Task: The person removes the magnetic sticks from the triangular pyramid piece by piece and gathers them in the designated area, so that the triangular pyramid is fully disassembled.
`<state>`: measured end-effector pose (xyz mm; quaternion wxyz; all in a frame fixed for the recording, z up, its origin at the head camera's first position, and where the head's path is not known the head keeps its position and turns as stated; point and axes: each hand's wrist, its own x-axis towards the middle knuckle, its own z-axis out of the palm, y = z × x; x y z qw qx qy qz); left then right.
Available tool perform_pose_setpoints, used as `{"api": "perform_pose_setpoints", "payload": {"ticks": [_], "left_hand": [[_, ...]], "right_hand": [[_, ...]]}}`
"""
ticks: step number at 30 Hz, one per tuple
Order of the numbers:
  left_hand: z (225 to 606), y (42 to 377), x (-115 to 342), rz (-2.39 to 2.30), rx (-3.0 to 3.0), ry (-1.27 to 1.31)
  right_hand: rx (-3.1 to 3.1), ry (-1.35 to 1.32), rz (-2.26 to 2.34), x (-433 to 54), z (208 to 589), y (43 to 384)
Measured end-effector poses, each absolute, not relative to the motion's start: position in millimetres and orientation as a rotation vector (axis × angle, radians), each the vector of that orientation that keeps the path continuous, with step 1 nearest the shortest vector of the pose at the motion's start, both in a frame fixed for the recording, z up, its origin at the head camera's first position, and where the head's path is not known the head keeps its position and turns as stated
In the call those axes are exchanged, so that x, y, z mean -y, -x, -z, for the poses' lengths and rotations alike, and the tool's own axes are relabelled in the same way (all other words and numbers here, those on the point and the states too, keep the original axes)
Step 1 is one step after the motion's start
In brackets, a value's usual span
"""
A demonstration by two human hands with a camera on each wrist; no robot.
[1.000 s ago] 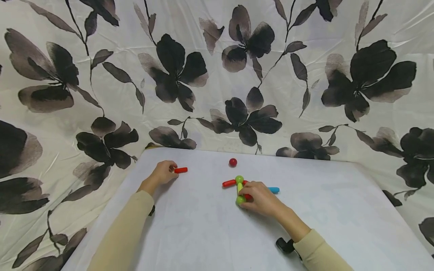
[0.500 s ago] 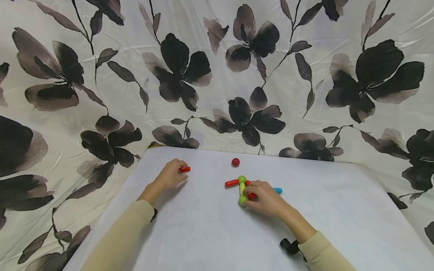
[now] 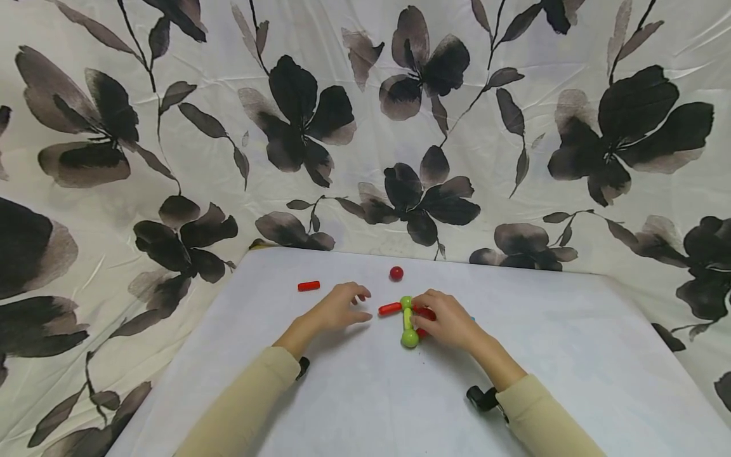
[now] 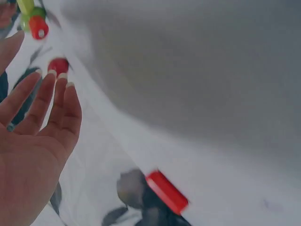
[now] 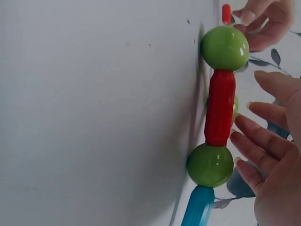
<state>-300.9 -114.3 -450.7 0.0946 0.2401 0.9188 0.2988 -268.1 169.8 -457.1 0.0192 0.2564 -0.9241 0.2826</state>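
My left hand [image 3: 339,308] hovers over the table with fingers apart and nothing between them. To its left lies a loose red rod [image 3: 309,286]. Just right of its fingertips is a joined toy of balls and rods, with a red rod [image 3: 390,308] sticking out, a far green ball [image 3: 406,301], a yellow-green rod [image 3: 407,318] and a near green ball [image 3: 409,338]. Beside the toy's right part, my right hand [image 3: 448,320] has loosely extended fingers. The right wrist view shows these fingers close to another red rod [image 5: 220,108], between green balls, with a blue rod [image 5: 198,207] below.
A red ball [image 3: 396,273] lies near the back of the white table [image 3: 354,400], behind the toy. A floral cloth [image 3: 342,158] hangs behind the table. A black wrist device [image 3: 482,398] sits at the right sleeve.
My left hand has let go of the loose red rod and moved right toward the toy. My right hand's thumb has shifted away from the near green ball.
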Motion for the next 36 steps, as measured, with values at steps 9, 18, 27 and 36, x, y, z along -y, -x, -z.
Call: {"api": "perform_pose_setpoints", "payload": {"ticks": [9, 18, 27, 36], "left_hand": [[462, 304, 82, -0.923, -2.651, -0.762], [466, 311, 73, -0.897, -2.69, -0.738], [465, 314, 71, -0.904, -2.689, -0.676], [464, 315, 73, -0.911, -2.673, -0.669]], "right_hand": [[2.935, -0.617, -0.937, -161, 458, 288], [2.988, -0.592, -0.964, -154, 464, 302], [3.023, -0.55, -1.0, -152, 465, 307], [3.019, -0.577, -0.986, -151, 468, 307]]}}
